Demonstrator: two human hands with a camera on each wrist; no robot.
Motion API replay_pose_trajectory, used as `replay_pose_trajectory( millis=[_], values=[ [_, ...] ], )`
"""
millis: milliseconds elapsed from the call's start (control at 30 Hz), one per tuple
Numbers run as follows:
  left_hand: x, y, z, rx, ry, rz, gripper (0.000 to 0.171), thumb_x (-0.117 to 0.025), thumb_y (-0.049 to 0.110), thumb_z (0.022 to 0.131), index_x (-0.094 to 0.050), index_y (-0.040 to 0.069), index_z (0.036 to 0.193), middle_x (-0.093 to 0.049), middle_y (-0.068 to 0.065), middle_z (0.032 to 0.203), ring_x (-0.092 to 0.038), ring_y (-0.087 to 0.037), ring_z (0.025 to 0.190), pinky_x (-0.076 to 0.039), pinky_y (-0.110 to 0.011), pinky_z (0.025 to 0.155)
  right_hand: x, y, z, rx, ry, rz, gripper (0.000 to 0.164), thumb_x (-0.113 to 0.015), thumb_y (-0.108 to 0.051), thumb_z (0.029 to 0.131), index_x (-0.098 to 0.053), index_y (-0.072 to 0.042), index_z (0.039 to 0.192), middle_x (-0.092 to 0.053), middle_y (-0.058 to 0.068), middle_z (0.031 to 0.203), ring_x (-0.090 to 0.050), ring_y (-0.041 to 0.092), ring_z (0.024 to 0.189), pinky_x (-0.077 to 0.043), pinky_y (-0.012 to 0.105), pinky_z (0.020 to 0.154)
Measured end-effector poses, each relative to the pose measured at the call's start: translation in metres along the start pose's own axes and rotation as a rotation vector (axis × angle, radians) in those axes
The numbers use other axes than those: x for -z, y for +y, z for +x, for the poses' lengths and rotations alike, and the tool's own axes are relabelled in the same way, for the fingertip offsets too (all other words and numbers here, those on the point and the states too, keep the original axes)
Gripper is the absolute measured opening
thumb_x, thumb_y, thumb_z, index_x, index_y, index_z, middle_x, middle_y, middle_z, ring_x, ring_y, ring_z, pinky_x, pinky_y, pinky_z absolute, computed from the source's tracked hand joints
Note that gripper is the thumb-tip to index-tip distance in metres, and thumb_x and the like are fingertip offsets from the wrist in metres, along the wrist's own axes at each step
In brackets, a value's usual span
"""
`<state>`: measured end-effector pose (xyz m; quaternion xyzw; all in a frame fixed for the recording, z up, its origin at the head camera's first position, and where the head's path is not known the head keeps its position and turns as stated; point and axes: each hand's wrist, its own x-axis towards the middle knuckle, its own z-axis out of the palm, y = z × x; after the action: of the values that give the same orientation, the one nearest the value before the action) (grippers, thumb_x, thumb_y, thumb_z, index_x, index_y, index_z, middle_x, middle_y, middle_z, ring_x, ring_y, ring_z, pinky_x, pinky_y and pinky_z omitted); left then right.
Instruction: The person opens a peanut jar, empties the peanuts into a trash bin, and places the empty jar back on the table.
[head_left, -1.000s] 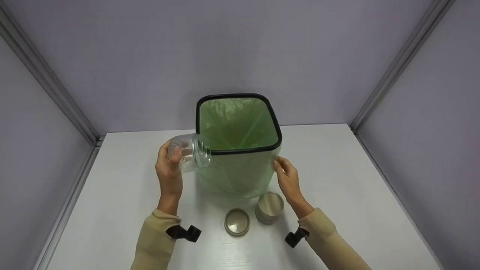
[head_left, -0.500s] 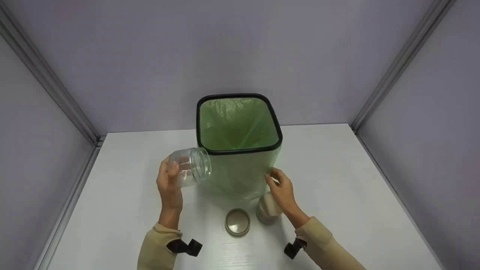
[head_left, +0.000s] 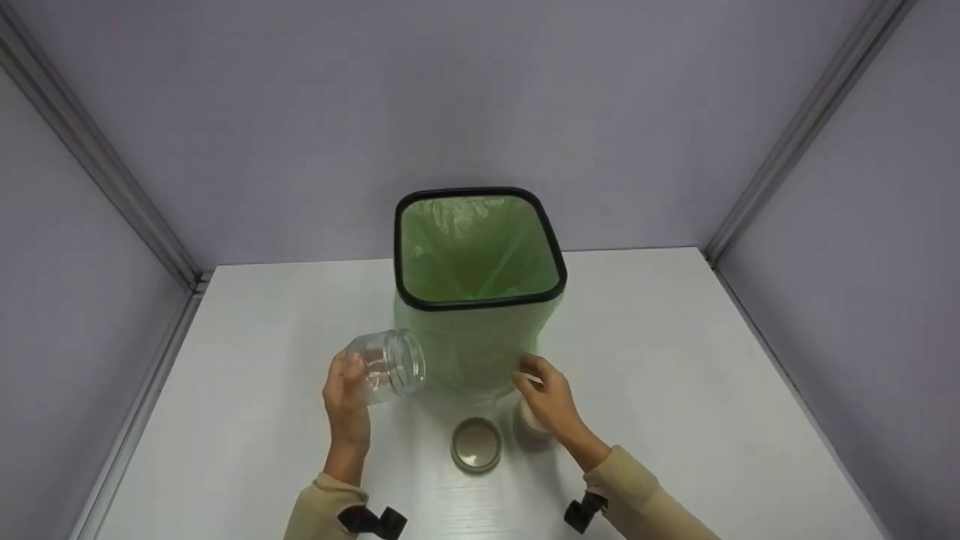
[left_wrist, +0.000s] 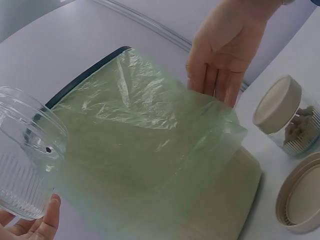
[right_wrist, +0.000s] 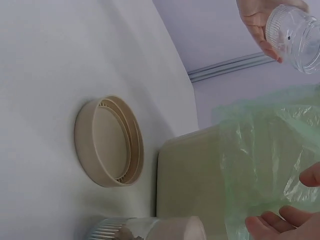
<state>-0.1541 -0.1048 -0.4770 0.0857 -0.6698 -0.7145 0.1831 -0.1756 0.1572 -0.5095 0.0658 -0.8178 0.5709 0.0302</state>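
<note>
My left hand [head_left: 346,409] grips a clear ribbed glass jar [head_left: 375,367], tipped on its side with its uncovered mouth facing right; a small dark speck shows on it in the left wrist view. The jar is in front of the lower left of the trash can [head_left: 480,305], which has a black rim and green liner bag [left_wrist: 145,130]. My right hand [head_left: 553,405] holds nothing, fingers relaxed beside the can's lower right; whether they touch the bag, I cannot tell. Partly hidden under this hand stands a second jar [left_wrist: 295,112] with a beige lid and greyish-brown lumps inside.
A loose beige lid [head_left: 476,445] lies with its hollow side up on the white table [head_left: 247,420], left of the second jar. A pale wall [head_left: 465,97] stands behind the can, and side walls flank the table.
The left hand has brought the glass jar down and toward me, away from the can's rim. My right hand has moved down and left along the can, covering more of the second jar.
</note>
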Motion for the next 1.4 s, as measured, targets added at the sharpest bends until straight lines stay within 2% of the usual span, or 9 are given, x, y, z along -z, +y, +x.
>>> replay_pose_trajectory(
  millis=[167, 267, 400, 533, 700, 900, 1067, 1233, 1400],
  values=[
    [0.001, -0.009, -0.005, 0.039, 0.010, 0.020, 0.046, -0.033, 0.030, 0.097, -0.054, 0.001, 0.125, -0.059, 0.004, 0.103, -0.056, -0.005, 0.098, -0.043, -0.029, 0.089, -0.006, 0.003, -0.005, 0.001, -0.041, -0.027, 0.040, -0.057, -0.009, 0.095, -0.051, 0.014, 0.126, -0.058, 0.033, 0.122, -0.058, 0.045, 0.116, -0.053, 0.043, 0.095],
    [0.002, -0.015, -0.008, 0.066, 0.024, 0.031, 0.046, -0.033, 0.031, 0.098, -0.055, 0.001, 0.125, -0.061, -0.002, 0.107, -0.056, -0.006, 0.099, -0.043, -0.032, 0.091, -0.009, 0.004, -0.008, 0.004, -0.047, -0.047, 0.040, -0.059, -0.011, 0.094, -0.053, 0.014, 0.124, -0.060, 0.032, 0.119, -0.060, 0.045, 0.114, -0.054, 0.043, 0.093],
    [0.004, -0.022, -0.011, 0.117, 0.037, 0.043, 0.049, -0.030, 0.034, 0.099, -0.053, 0.001, 0.128, -0.059, -0.016, 0.120, -0.054, -0.014, 0.108, -0.040, -0.036, 0.094, -0.015, 0.006, -0.013, 0.024, -0.069, -0.049, 0.036, -0.060, -0.010, 0.093, -0.055, 0.014, 0.120, -0.061, 0.032, 0.116, -0.060, 0.046, 0.113, -0.054, 0.046, 0.091],
    [0.005, -0.031, -0.014, 0.167, 0.034, 0.038, 0.053, -0.026, 0.037, 0.101, -0.051, 0.003, 0.133, -0.056, -0.021, 0.127, -0.055, -0.021, 0.113, -0.041, -0.035, 0.093, -0.020, 0.008, -0.020, 0.038, -0.115, -0.015, 0.038, -0.060, -0.010, 0.093, -0.053, 0.014, 0.122, -0.058, 0.035, 0.121, -0.057, 0.048, 0.116, -0.053, 0.047, 0.093],
    [0.005, -0.042, -0.018, 0.231, 0.035, 0.038, 0.053, -0.026, 0.040, 0.102, -0.052, 0.005, 0.132, -0.058, -0.019, 0.125, -0.057, -0.012, 0.104, -0.043, -0.032, 0.089, -0.029, 0.014, -0.029, 0.043, -0.151, 0.003, 0.042, -0.062, -0.010, 0.091, -0.051, 0.014, 0.124, -0.055, 0.037, 0.126, -0.053, 0.051, 0.118, -0.051, 0.049, 0.095],
    [0.008, -0.052, -0.021, 0.267, 0.026, 0.026, 0.054, -0.026, 0.040, 0.102, -0.049, 0.003, 0.134, -0.058, -0.020, 0.127, -0.057, -0.004, 0.098, -0.046, -0.028, 0.084, -0.039, 0.022, -0.040, 0.061, -0.188, -0.101, 0.046, -0.063, -0.009, 0.090, -0.049, 0.014, 0.127, -0.054, 0.034, 0.127, -0.052, 0.050, 0.119, -0.047, 0.054, 0.098],
    [0.008, -0.056, -0.025, 0.306, 0.007, 0.025, 0.059, -0.026, 0.047, 0.102, -0.047, 0.004, 0.137, -0.055, -0.020, 0.130, -0.058, -0.007, 0.098, -0.048, -0.026, 0.085, -0.046, 0.031, -0.046, 0.063, -0.215, -0.230, 0.054, -0.069, -0.013, 0.086, -0.048, 0.009, 0.130, -0.053, 0.027, 0.132, -0.051, 0.044, 0.124, -0.044, 0.054, 0.102],
    [0.008, -0.060, -0.029, 0.367, -0.019, 0.021, 0.062, -0.026, 0.051, 0.101, -0.045, 0.004, 0.137, -0.054, -0.019, 0.131, -0.058, -0.014, 0.106, -0.048, -0.028, 0.089, -0.052, 0.043, -0.050, 0.092, -0.250, -0.332, 0.065, -0.076, -0.020, 0.081, -0.046, 0.005, 0.132, -0.052, 0.022, 0.133, -0.051, 0.038, 0.123, -0.043, 0.051, 0.103],
    [0.009, -0.064, -0.032, 0.392, -0.056, -0.008, 0.067, -0.023, 0.053, 0.101, -0.038, 0.004, 0.143, -0.046, -0.021, 0.140, -0.051, -0.029, 0.125, -0.046, -0.040, 0.102, -0.056, 0.051, -0.054, 0.116, -0.239, -0.367, 0.074, -0.080, -0.027, 0.077, -0.044, 0.004, 0.133, -0.050, 0.020, 0.134, -0.050, 0.036, 0.123, -0.044, 0.050, 0.103]
  ],
)
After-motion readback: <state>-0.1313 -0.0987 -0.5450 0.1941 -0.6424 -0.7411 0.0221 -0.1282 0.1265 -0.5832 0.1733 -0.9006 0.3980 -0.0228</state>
